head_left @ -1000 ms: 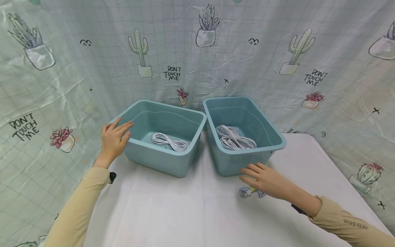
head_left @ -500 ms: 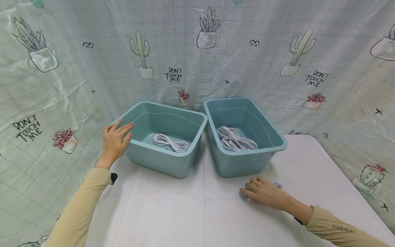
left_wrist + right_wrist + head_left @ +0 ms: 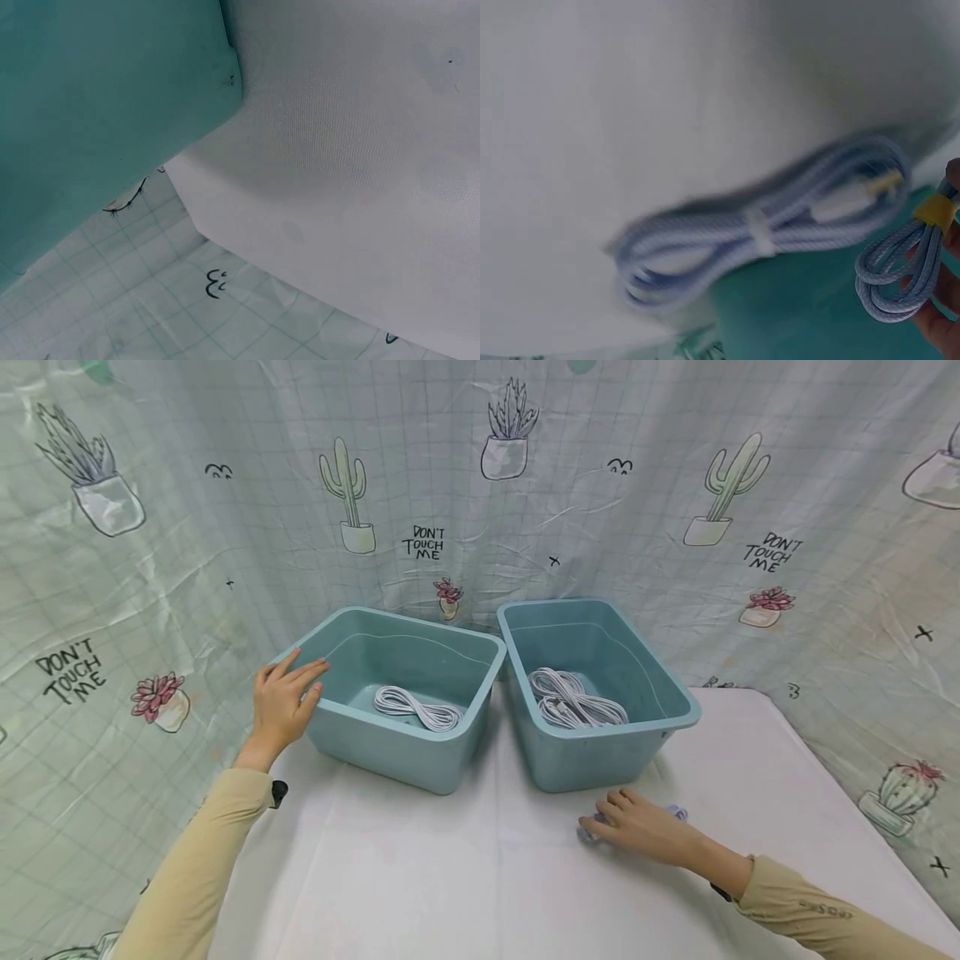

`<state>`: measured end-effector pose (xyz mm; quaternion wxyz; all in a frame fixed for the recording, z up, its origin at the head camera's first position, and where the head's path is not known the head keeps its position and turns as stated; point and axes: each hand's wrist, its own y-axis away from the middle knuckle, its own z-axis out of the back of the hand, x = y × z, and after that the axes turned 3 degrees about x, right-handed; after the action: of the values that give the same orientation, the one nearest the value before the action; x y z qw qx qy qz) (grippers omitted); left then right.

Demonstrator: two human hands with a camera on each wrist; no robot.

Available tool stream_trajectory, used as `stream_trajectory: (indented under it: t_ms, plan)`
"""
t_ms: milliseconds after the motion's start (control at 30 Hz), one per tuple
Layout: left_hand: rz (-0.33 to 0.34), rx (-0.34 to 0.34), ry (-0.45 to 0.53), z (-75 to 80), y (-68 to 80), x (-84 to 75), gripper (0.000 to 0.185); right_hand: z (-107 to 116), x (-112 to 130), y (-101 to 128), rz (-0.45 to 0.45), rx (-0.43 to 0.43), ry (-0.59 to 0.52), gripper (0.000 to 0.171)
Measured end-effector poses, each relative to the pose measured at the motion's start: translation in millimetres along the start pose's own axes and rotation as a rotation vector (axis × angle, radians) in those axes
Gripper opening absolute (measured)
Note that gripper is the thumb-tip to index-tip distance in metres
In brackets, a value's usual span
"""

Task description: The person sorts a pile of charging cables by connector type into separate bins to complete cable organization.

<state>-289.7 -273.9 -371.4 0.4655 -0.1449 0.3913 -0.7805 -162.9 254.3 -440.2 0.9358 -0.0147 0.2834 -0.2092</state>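
My right hand (image 3: 637,828) is low over the white table in front of the right bin. Its fingers grip a coiled lavender-blue braided cable (image 3: 895,279) with a yellow tie, at the right edge of the right wrist view. Beside it lies a second lavender-blue cable (image 3: 762,232), bundled with a white tie and blurred; in the head view its end (image 3: 678,812) shows past the hand. My left hand (image 3: 281,702) rests on the left corner of the left teal bin (image 3: 390,743), fingers extended over the rim. The left wrist view shows no fingers.
A coiled white cable (image 3: 420,708) lies in the left bin. The right teal bin (image 3: 600,760) holds several white cable coils (image 3: 577,697). Both stand at the back of the white table (image 3: 420,877), before a hanging cactus-print cloth (image 3: 480,552).
My right hand has come down from above the cables to the table and now grips the yellow-tied one. My left hand stays on the bin's rim.
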Motion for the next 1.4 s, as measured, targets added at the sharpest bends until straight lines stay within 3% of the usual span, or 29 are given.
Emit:
stream_trajectory:
  t_ms: [200, 400, 567, 700, 800, 933, 1133, 1400]
  plan:
    - [0.002, 0.008, -0.007, -0.3, 0.2, 1.1, 0.054, 24, -10, -16, 0.007, -0.064, 0.017, 0.058]
    - [0.001, -0.001, -0.005, -1.3, 0.4, 1.9, 0.061, 57, -23, -39, 0.019, -0.162, 0.064, 0.052]
    - [0.001, -0.007, 0.001, -1.6, -0.2, 1.2, 0.063, 84, -34, -60, 0.017, -0.187, 0.049, 0.050]
    - [0.005, -0.004, -0.003, -0.7, 0.2, 0.3, 0.065, 107, -46, -81, 0.011, -0.166, 0.029, 0.028]
    - [0.005, -0.003, 0.005, 0.2, 0.3, -0.3, 0.066, 119, -57, -103, 0.007, -0.173, 0.027, 0.048]
    - [0.006, 0.000, 0.009, 0.6, 0.3, -0.9, 0.065, 127, -71, -138, -0.003, -0.187, 0.043, 0.049]
    - [0.006, 0.015, 0.007, 0.0, 0.7, -1.3, 0.059, 131, -85, -194, -0.039, -0.165, 0.031, 0.036]
    - [0.008, 0.018, -0.010, 0.4, 1.1, 1.0, 0.054, 124, -89, -260, -0.098, -0.044, 0.008, 0.036]
